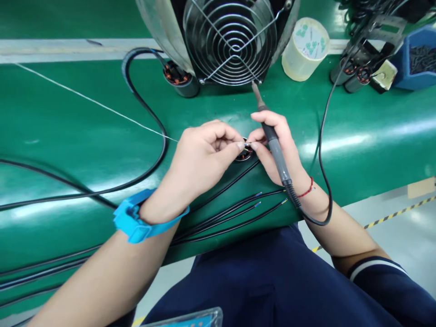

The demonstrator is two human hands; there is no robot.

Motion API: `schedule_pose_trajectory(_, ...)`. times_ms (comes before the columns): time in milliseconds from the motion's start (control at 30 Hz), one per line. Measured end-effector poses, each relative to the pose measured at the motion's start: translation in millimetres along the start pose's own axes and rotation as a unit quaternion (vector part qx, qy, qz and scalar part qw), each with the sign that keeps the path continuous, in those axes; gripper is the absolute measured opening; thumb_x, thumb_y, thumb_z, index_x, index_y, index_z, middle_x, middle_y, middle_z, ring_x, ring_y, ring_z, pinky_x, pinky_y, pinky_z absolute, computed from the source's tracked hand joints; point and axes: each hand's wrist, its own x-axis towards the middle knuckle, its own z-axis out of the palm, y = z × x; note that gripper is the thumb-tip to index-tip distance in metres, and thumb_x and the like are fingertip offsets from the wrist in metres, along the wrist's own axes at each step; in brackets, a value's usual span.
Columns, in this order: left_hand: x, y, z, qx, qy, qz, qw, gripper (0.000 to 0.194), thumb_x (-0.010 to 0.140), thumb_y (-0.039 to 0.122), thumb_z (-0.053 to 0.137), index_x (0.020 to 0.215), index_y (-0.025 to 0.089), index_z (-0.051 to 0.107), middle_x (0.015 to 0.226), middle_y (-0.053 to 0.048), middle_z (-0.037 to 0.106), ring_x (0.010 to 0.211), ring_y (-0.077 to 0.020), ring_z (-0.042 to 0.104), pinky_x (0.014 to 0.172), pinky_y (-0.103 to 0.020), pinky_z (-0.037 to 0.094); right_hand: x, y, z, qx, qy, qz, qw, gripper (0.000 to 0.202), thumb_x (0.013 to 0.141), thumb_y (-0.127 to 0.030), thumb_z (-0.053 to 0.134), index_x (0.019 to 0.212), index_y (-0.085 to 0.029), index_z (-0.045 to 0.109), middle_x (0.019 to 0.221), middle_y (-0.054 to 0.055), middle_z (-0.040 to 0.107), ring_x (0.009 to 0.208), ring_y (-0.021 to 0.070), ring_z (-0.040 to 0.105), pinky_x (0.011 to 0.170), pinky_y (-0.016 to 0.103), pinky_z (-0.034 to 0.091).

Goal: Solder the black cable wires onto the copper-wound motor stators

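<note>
My left hand point(207, 154) pinches a thin wire end above a small round motor part point(244, 154) on the green table. A thin pale strand point(95, 101) runs from the left to my left hand. My right hand point(277, 147) holds a grey soldering iron point(278, 159), its tip pointing up and away, just below the fan's grille. The thumb and a finger of that hand also meet at the wire by my left fingertips. Both hands partly hide the round part. A blue wrist strap point(136, 218) is on my left wrist.
A fan with a wire grille point(235, 45) stands at the back. Beside it are a tape roll point(304, 50) and a black cylinder with wires point(182, 79). A blue bin point(417, 68) is at the back right. Several black cables point(221, 218) cross the green table point(68, 118).
</note>
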Motion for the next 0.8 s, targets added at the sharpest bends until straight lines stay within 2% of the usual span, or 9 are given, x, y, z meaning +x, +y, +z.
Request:
schedule_pose_trajectory(100, 3.5, 4.5, 0.6, -0.006, -0.018, -0.026, 0.999, 0.007, 0.080, 0.020, 0.064, 0.073, 0.019, 0.067, 0.069, 0.002, 0.066, 0.062, -0.0127, 0.056, 0.059, -0.027, 0.042, 2.1, -10.3, -2.3, -0.041, -0.016, 0.004, 0.999, 0.041, 0.092, -0.010, 0.051, 0.131, -0.023, 0.050, 0.094, -0.003, 0.065, 0.084, 0.0121, 0.065, 0.083, 0.028, 0.055)
schedule_pose_trajectory(200, 6.5, 4.2, 0.6, -0.015, -0.028, -0.038, 0.999, 0.006, 0.079, 0.018, 0.064, 0.074, 0.019, 0.066, 0.069, 0.002, 0.066, 0.063, -0.0126, 0.057, 0.060, -0.026, 0.043, 1.5, -13.3, -2.9, -0.083, -0.007, -0.008, 0.997, 0.045, 0.089, -0.007, 0.051, 0.131, -0.022, 0.051, 0.095, -0.002, 0.067, 0.085, 0.0131, 0.066, 0.086, 0.030, 0.056)
schedule_pose_trajectory(267, 6.4, 3.1, 0.1, -0.030, -0.031, -0.056, 0.998, 0.005, 0.078, 0.017, 0.065, 0.074, 0.019, 0.065, 0.070, 0.002, 0.067, 0.064, -0.0130, 0.058, 0.061, -0.026, 0.045, -1.6, -15.0, -4.2, -0.098, 0.022, -0.009, 0.995, 0.046, 0.089, -0.007, 0.053, 0.132, -0.022, 0.051, 0.100, -0.001, 0.069, 0.090, 0.0145, 0.068, 0.089, 0.032, 0.057)
schedule_pose_trajectory(367, 4.1, 2.5, -0.2, -0.050, -0.032, -0.082, 0.995, 0.006, 0.079, 0.016, 0.065, 0.073, 0.020, 0.065, 0.073, 0.001, 0.069, 0.066, -0.0144, 0.062, 0.063, -0.027, 0.048, -10.0, -22.5, -9.2, -0.108, 0.068, -0.011, 0.992, 0.037, 0.097, -0.015, 0.054, 0.133, -0.025, 0.053, 0.101, 0.000, 0.071, 0.092, 0.0149, 0.071, 0.090, 0.033, 0.060)
schedule_pose_trajectory(500, 2.5, 4.4, 1.1, -0.045, -0.026, -0.102, 0.993, 0.010, 0.080, 0.013, 0.065, 0.072, 0.020, 0.065, 0.071, 0.001, 0.070, 0.064, -0.0143, 0.062, 0.061, -0.027, 0.047, -26.0, -35.4, -16.1, -0.109, 0.110, -0.038, 0.987, 0.033, 0.102, -0.033, 0.055, 0.135, -0.030, 0.056, 0.104, 0.000, 0.072, 0.082, 0.0158, 0.073, 0.074, 0.032, 0.065)
schedule_pose_trajectory(633, 4.1, 6.7, 2.7, -0.042, -0.018, -0.119, 0.992, 0.013, 0.080, 0.010, 0.065, 0.071, 0.019, 0.065, 0.072, 0.000, 0.071, 0.064, -0.0135, 0.062, 0.059, -0.026, 0.046, -44.5, -36.4, -17.4, -0.137, 0.188, -0.080, 0.969, 0.028, 0.097, -0.035, 0.063, 0.124, -0.029, 0.065, 0.094, 0.002, 0.072, 0.066, 0.0147, 0.068, 0.068, 0.032, 0.064)
schedule_pose_trajectory(700, 5.1, 7.7, 3.0, -0.040, -0.018, -0.122, 0.992, 0.015, 0.081, 0.008, 0.064, 0.070, 0.018, 0.064, 0.069, 0.000, 0.069, 0.061, -0.0123, 0.060, 0.057, -0.025, 0.043, -51.6, -33.7, -17.0, -0.128, 0.182, -0.106, 0.969, 0.023, 0.097, -0.034, 0.062, 0.118, -0.027, 0.067, 0.087, 0.001, 0.073, 0.060, 0.0141, 0.066, 0.062, 0.030, 0.062)
schedule_pose_trajectory(800, 6.2, 9.5, 3.0, -0.030, -0.019, -0.122, 0.992, 0.017, 0.081, 0.004, 0.063, 0.069, 0.016, 0.063, 0.064, 0.001, 0.066, 0.057, -0.0100, 0.054, 0.055, -0.024, 0.039, -55.5, -31.6, -16.6, -0.095, 0.135, -0.136, 0.977, 0.020, 0.098, -0.031, 0.058, 0.113, -0.022, 0.067, 0.079, 0.000, 0.073, 0.053, 0.0124, 0.063, 0.050, 0.027, 0.055)
